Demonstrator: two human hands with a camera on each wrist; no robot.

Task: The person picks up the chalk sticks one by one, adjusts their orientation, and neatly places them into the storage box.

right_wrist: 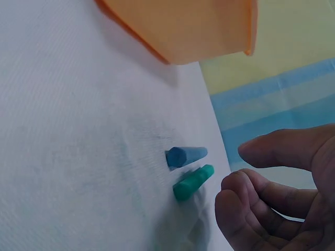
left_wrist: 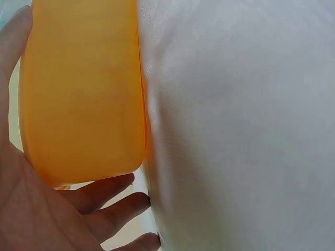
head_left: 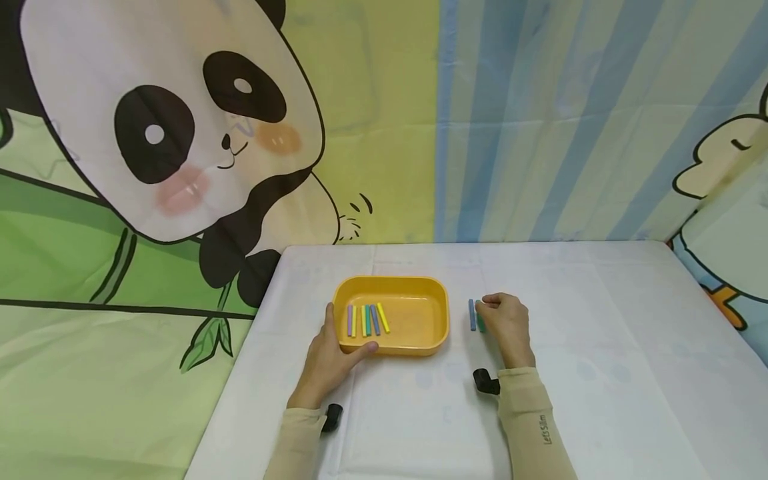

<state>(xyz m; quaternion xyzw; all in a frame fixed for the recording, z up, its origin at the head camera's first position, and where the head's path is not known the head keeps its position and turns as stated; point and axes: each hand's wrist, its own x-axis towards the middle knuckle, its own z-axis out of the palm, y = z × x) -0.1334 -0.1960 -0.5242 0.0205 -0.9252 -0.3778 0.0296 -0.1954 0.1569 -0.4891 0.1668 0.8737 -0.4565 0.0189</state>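
A yellow-orange plastic tray (head_left: 419, 315) stands on the white-covered table. Several chalk sticks (head_left: 368, 321) in purple, yellow, green and blue lie side by side in its left half. My left hand (head_left: 329, 365) grips the tray's left end, thumb at the front rim and fingers along the end wall. Right of the tray, a blue chalk stick (right_wrist: 188, 156) and a green chalk stick (right_wrist: 193, 183) lie close together on the cloth. Above the green one hovers my right hand (head_left: 509, 328), its thumb and fingertips apart with nothing between them.
White cloth (head_left: 600, 373) covers the table. Behind its back edge hangs a printed backdrop with a panda (head_left: 180, 133) and blue stripes. A black wrist camera (head_left: 486, 382) sits beside the right cuff, another (head_left: 333, 418) beside the left.
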